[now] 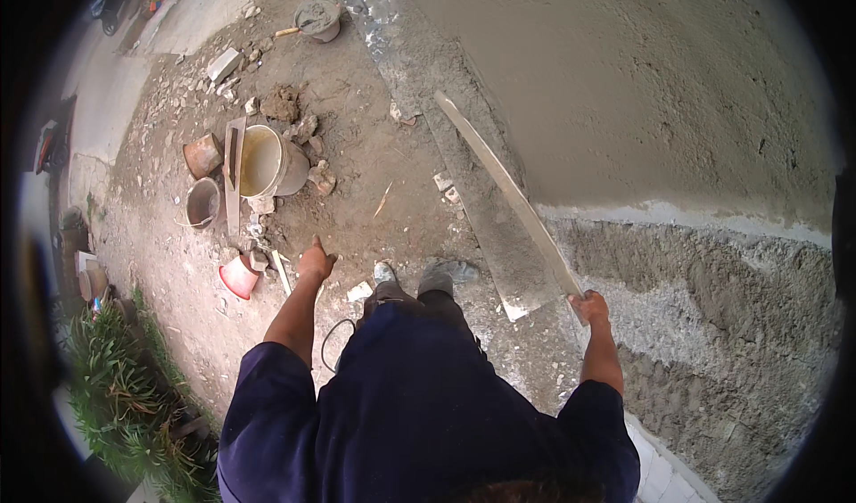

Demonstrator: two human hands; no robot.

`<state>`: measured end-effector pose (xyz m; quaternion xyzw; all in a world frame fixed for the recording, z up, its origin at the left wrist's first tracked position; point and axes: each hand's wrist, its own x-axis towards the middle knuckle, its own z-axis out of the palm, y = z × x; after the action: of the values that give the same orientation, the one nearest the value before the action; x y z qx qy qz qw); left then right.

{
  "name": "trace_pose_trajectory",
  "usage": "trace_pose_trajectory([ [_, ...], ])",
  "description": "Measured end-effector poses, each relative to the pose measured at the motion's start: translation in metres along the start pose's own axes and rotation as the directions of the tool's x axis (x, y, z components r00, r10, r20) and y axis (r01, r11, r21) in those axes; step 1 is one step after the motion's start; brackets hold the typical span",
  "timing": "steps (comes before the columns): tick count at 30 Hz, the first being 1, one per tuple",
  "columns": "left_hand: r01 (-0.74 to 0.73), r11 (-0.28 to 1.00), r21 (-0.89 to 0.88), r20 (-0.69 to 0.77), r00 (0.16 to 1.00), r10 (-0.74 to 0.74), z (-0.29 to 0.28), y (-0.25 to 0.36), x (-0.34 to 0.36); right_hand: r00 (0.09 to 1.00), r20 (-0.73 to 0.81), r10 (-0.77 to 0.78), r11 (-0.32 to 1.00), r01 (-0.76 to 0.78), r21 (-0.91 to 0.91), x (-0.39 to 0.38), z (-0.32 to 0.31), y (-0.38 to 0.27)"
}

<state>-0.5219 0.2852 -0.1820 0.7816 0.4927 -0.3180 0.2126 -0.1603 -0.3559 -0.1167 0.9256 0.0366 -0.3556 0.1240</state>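
My right hand (589, 308) is closed round the near end of a long, pale straightedge (508, 182). The straightedge slants away to the far left, over a mortar-covered strip of sheet (499, 253) along the foot of the wall. Smooth grey wet plaster (615, 84) covers the far part of that wall; the nearer part is rough and bare (713, 316). My left hand (316, 260) hangs over the dirt, holding nothing, its index finger and thumb apart. Just beyond it stands a large pale bucket (283, 166), with a flat plastering float (234, 173) leaning against its left side.
Two small buckets (203, 202) (203, 156) and a red-rimmed one (239, 276) lie left of the large bucket. A mortar-filled bucket (318, 19) stands farther off. Broken bricks and rubble (225, 65) litter the ground. Green plants (125, 396) grow at the near left.
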Motion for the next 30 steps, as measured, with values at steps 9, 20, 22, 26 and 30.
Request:
trace_pose_trajectory([
  [9, 0.587, 0.648, -0.486, 0.013, 0.746, -0.666, 0.112, -0.373, -0.092, 0.806, -0.575, -0.143, 0.971, 0.002, -0.238, -0.113, -0.119, -0.101],
  [20, 0.192, 0.742, -0.642, 0.029, 0.974, -0.227, 0.211, -0.307, -0.090, 0.507, -0.692, -0.514, 0.774, -0.073, -0.629, -0.334, -0.295, -0.226],
  [22, 0.419, 0.521, -0.744, 0.316, 0.907, -0.278, 0.207, -0.302, -0.083, 0.490, -0.643, -0.588, 0.673, -0.145, -0.726, -0.313, -0.285, -0.228],
  [26, 0.499, 0.341, -0.797, 0.467, 0.866, -0.175, 0.185, -0.303, -0.066, 0.372, -0.605, -0.704, 0.651, 0.000, -0.759, -0.339, -0.291, -0.254],
  [30, 0.437, 0.485, -0.757, 0.422, 0.895, -0.147, 0.161, -0.290, -0.030, 0.324, -0.557, -0.765, 0.597, 0.031, -0.802, -0.350, -0.280, -0.272],
])
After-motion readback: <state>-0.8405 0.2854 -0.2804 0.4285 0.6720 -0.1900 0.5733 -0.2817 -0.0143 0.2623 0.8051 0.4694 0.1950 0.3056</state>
